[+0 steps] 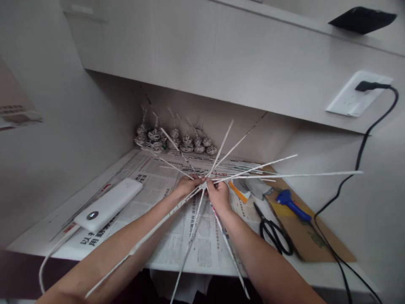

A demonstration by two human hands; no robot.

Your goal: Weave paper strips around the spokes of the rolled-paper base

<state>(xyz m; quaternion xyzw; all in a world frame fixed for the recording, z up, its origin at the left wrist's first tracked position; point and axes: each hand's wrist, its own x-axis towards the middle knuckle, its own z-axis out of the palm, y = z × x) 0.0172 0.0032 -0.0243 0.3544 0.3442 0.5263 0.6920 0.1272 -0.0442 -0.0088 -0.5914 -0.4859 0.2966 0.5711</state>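
Long thin rolled-paper sticks point(253, 176) cross one another and spread out like spokes from a small woven centre point(203, 185). My left hand point(189, 185) pinches the centre from the left, fingers closed on it. From the right, my right hand point(219, 194) grips the same centre, thumb on top. Several sticks point away over the table, and others reach back between and over my forearms. The fingers partly hide the crossing point. Beneath lies newspaper point(202, 240) spread on the table.
Several gourd-shaped woven pieces point(186, 144) stand at the back wall. A white oblong device point(109, 204) with a cable lies left. On the right are black scissors point(274, 232), a blue glue gun point(293, 205), cardboard point(329, 249) and a black cord point(357, 156) running from a wall socket point(357, 95).
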